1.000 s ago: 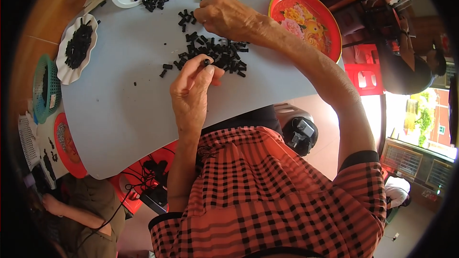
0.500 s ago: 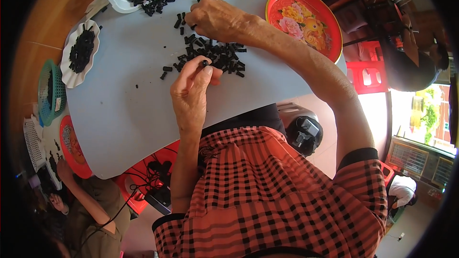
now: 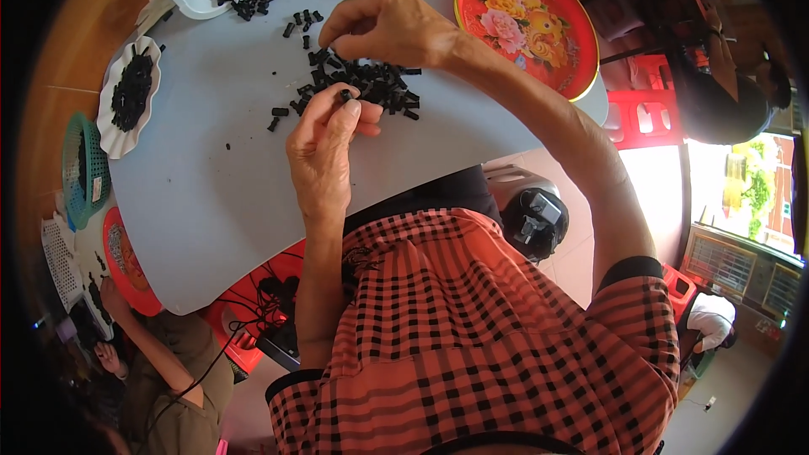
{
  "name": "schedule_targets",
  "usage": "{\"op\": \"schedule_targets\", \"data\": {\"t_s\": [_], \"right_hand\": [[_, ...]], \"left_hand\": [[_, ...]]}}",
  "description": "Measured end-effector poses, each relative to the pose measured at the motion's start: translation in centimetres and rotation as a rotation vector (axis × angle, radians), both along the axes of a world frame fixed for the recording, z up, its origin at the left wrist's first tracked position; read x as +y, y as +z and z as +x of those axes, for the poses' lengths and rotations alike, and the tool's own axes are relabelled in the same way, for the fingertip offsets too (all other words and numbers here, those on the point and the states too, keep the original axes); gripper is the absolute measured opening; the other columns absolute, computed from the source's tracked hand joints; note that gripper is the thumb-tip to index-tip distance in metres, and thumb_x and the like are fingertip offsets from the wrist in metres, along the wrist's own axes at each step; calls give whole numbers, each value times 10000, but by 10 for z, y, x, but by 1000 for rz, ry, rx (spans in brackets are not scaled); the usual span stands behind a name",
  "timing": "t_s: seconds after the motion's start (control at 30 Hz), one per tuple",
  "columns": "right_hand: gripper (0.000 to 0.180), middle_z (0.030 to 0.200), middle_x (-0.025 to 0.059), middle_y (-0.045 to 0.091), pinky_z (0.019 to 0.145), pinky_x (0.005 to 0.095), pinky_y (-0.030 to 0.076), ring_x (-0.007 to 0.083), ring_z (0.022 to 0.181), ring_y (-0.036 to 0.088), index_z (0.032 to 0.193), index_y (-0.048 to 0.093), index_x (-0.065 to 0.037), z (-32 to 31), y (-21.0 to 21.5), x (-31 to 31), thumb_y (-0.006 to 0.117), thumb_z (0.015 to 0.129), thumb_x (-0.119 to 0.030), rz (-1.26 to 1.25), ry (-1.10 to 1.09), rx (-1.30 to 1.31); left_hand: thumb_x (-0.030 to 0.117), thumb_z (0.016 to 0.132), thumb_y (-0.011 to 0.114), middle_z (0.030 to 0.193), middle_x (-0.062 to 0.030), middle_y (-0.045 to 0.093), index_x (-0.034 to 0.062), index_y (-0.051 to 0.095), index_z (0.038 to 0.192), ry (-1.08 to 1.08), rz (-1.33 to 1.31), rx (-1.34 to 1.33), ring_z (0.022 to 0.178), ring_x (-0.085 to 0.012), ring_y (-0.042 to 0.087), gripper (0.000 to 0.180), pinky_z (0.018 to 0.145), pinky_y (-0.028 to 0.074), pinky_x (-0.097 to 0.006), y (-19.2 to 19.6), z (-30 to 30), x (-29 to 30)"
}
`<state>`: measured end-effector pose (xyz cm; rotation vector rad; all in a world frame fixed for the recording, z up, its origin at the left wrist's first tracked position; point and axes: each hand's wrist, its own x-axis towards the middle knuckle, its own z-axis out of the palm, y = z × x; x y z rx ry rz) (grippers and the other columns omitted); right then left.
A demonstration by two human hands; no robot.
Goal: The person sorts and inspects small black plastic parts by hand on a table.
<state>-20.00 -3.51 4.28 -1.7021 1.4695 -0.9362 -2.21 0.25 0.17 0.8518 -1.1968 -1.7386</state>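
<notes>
The person wore a loose coral-red shirt [image 3: 472, 312] covered in a check of small black squares and darker red bands, its thin-looking cloth lying in soft folds. Both short sleeves finished in a plain black edging, broad and clear on the right cuff [image 3: 628, 273] and narrower-looking on the left cuff [image 3: 291, 382], and black cloth [image 3: 451, 190] showed past the shirt's hem. The left hand [image 3: 324, 147] and right hand [image 3: 392, 25] were bare, with slender fingers and creased skin.
</notes>
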Motion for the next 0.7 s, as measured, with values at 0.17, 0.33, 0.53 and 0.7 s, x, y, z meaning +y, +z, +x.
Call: {"op": "schedule_targets", "data": {"t_s": [0.17,0.33,0.53,0.7], "right_hand": [[127,811,1,655,717,223,484,61,756,581,930,684,-7,3,-7,33,663,817,-62,113,33,-460],[106,804,17,656,704,221,494,73,741,594,940,679,1,2,-23,44,648,858,-57,75,39,-549],[105,798,25,653,684,222,504,85,716,602,948,677,2,1,-29,48,640,863,-45,38,70,-646],[110,805,40,651,675,227,507,95,703,604,956,672,9,0,-31,50,637,859,-30,82,94,-734]], "left_hand": [[116,896,568,859,-120,648,-52,587,1046,-50,6,10,769,-174,610,226,720,494,-310,3,-4,0],[116,895,578,842,-128,661,-66,601,1032,-80,5,20,709,-151,604,228,700,501,-288,1,-6,0],[120,907,555,818,-125,655,-64,603,1024,-168,105,88,731,-171,611,223,697,504,-305,3,-2,-3],[131,918,536,795,-129,650,-52,592,994,-258,181,138,743,-186,611,206,699,501,-313,0,4,-9]]}}
